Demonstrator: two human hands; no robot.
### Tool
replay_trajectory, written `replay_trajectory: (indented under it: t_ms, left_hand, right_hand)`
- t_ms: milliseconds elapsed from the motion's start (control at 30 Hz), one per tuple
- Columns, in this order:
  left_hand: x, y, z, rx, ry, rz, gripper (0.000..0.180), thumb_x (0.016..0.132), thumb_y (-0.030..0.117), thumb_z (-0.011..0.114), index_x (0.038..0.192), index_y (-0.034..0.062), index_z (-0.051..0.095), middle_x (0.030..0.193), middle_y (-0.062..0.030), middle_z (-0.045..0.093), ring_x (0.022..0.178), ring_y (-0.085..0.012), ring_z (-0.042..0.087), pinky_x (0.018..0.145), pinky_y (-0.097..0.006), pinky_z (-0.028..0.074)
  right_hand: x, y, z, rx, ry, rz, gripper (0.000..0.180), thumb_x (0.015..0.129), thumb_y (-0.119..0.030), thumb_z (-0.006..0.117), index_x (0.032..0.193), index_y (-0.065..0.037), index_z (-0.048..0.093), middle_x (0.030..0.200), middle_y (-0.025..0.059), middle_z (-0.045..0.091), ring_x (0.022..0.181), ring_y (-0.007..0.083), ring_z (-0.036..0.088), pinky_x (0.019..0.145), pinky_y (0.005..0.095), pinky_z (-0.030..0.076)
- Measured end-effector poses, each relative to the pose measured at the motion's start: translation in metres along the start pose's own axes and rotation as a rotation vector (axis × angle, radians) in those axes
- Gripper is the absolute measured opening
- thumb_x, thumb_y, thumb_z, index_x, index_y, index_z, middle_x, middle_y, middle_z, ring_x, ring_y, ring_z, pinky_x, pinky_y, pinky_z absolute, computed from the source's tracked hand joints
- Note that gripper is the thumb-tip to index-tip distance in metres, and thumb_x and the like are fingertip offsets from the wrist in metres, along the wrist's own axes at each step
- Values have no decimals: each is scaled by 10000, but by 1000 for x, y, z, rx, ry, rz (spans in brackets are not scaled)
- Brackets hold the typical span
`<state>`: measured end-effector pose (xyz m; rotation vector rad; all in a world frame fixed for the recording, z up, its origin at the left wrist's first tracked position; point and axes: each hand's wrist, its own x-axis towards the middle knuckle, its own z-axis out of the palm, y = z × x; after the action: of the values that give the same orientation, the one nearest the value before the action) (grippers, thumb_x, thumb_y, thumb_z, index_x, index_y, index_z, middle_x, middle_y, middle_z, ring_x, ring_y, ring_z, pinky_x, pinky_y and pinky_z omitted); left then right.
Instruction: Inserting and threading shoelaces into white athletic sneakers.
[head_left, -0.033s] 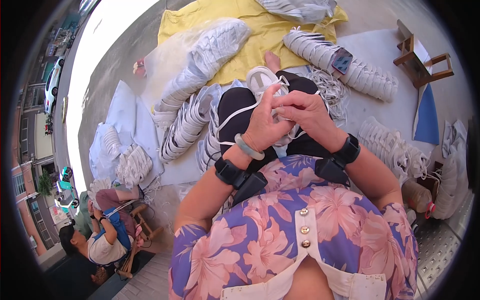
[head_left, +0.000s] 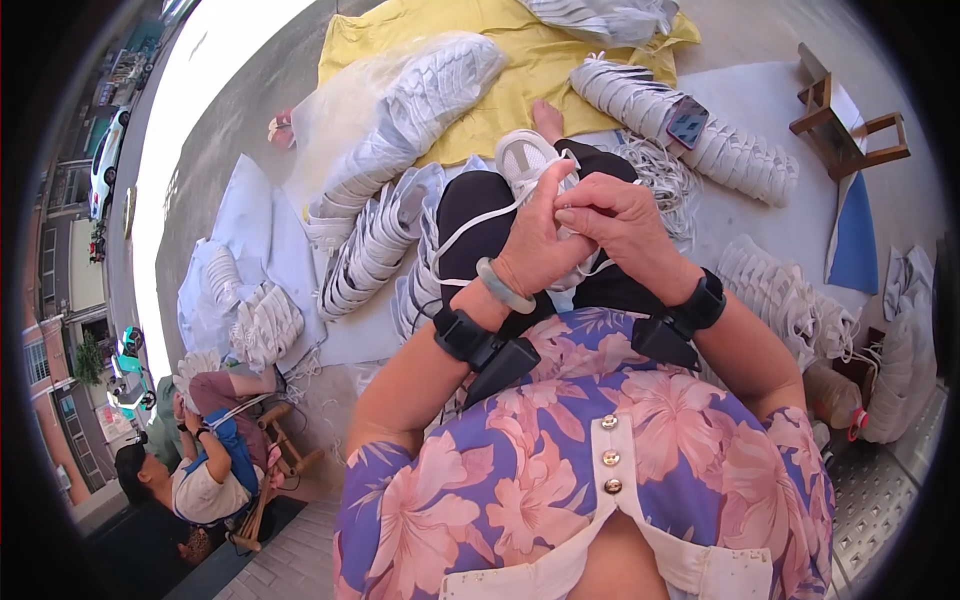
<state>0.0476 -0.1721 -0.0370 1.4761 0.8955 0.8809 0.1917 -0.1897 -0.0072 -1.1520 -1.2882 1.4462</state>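
Observation:
A white and grey shoe upper point(head_left: 522, 158) lies across my lap, toe pointing away, partly covered by my hands. My left hand point(head_left: 545, 240), with a pale bangle at its wrist, is closed around the upper's near part, thumb and forefinger raised. Against it, my right hand point(head_left: 622, 225) pinches at the lacing area; its bent fingers hide most of what they hold, which looks like a lace end. A white shoelace point(head_left: 475, 222) loops out to the left over my dark trouser leg.
Nested stacks of shoe uppers point(head_left: 365, 250) lie left, with a plastic-wrapped stack point(head_left: 440, 95) on yellow cloth point(head_left: 355, 45). At right are a stack point(head_left: 745, 160) bearing a phone point(head_left: 687, 122), loose laces point(head_left: 665, 185) and a wooden stool point(head_left: 835, 125). Another person point(head_left: 215, 470) sits lower left.
My right hand's fingers have drawn closer together against the left hand. A bit of lace seen beyond the right hand earlier no longer shows there. The shoe upper stays in my lap.

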Motion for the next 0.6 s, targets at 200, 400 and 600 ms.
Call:
replay_trajectory:
  t_ms: [200, 400, 600]
  left_hand:
    - [2, 25, 4, -223, -362, -146, 336, 899, 188, 532, 1183, 66, 401, 706, 55, 462, 582, -3, 432, 509, -145, 354]
    - [-14, 14, -9, -82, -508, -94, 203, 895, 248, 545, 865, 48, 552, 681, 49, 471, 572, -19, 414, 503, -178, 358]
    - [-7, 10, -8, 75, -582, 16, 207, 864, 210, 581, 783, 24, 544, 599, -19, 453, 580, -65, 430, 529, -234, 379]
  right_hand:
    - [10, -57, -57, 554, 231, -110, 138, 930, -155, 471, 960, -42, 542, 860, 65, 602, 818, 150, 593, 765, 302, 486]
    - [9, -55, -195, 543, 398, -71, 141, 943, -163, 444, 953, -25, 476, 640, -11, 403, 481, 57, 343, 470, 196, 353]
    - [-13, -54, -303, 103, 639, 103, 134, 926, -206, 487, 906, -75, 509, 572, -54, 358, 404, 21, 261, 354, 173, 221]
